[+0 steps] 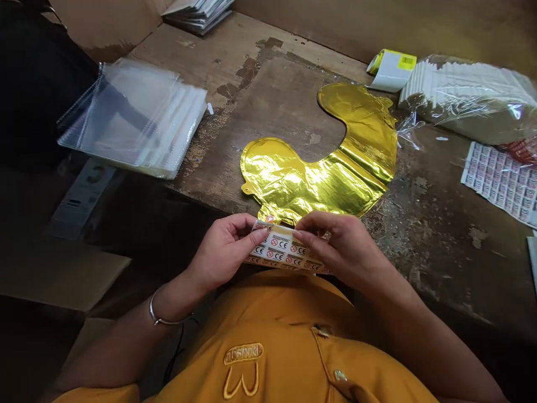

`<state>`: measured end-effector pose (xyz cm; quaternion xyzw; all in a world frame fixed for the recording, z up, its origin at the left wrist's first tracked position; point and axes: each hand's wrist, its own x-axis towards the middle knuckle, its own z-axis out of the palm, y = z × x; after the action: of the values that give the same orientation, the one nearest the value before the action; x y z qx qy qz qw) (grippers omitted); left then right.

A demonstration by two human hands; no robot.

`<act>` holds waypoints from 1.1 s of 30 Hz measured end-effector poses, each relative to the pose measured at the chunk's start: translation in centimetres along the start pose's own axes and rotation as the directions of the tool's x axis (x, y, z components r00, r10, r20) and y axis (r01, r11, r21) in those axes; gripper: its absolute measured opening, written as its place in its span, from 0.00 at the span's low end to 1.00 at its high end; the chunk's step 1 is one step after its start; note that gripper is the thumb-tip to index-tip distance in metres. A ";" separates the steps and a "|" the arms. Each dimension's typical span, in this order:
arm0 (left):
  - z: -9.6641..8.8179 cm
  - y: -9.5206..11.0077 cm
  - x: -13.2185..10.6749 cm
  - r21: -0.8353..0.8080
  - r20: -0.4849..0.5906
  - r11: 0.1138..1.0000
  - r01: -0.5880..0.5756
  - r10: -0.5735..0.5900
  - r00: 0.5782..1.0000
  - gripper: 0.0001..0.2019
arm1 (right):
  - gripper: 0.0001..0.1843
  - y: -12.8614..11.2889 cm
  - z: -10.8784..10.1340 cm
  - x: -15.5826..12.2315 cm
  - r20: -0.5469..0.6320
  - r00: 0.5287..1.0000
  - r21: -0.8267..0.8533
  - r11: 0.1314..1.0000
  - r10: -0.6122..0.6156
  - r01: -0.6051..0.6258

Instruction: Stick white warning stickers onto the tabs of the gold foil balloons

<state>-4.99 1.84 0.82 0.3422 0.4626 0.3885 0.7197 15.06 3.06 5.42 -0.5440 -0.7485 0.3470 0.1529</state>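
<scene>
The left hand (pixel 226 252) and right hand (pixel 339 249) pinch a strip of printed warning stickers (pixel 285 252), fingers hiding part of it. Just beyond them, a gold foil balloon (pixel 312 190) lies flat on the surface (pixel 272 112), its lower edge hidden behind the hands.

A: Held between the fingers?
B: Label strip (pixel 289 249), pinched by left hand (pixel 226 252) and right hand (pixel 344 252).
A: Just past the fingertips?
B: Flat gold foil balloon (pixel 293 190), lying on wooden table (pixel 277 112).
</scene>
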 end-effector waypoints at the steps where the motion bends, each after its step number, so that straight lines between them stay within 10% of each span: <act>1: 0.0 -0.1 0.0 -0.005 -0.002 1.000 0.012 -0.012 1.000 0.09 | 0.06 -0.1 -0.1 0.1 -0.025 1.000 -0.026 0.999 -0.019 0.018; 5: 0.1 -0.3 -0.3 0.044 -0.003 0.999 -0.006 0.006 1.000 0.09 | 0.09 -1.3 0.5 0.3 -0.222 0.947 -0.261 0.950 -0.231 0.170; 13: -0.1 -0.6 -0.6 0.311 -0.015 0.930 -0.197 0.213 0.977 0.07 | 0.03 -1.8 3.0 0.8 -0.256 0.934 -0.147 0.965 -0.251 0.219; 25: -0.3 -0.7 -0.8 0.193 0.062 0.972 -0.136 0.126 0.990 0.12 | 0.05 -1.1 3.9 0.6 -0.256 0.824 -0.408 0.829 -0.505 0.381; 33: -0.3 -0.9 -1.1 0.318 0.025 0.924 -0.211 0.215 0.976 0.12 | 0.05 -1.5 3.3 0.7 -0.265 0.923 -0.177 0.955 -0.281 0.240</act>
<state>-5.31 0.50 0.40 0.5001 0.4829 0.3863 0.6062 11.74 2.27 3.96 -0.4934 -0.8068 0.1872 0.2657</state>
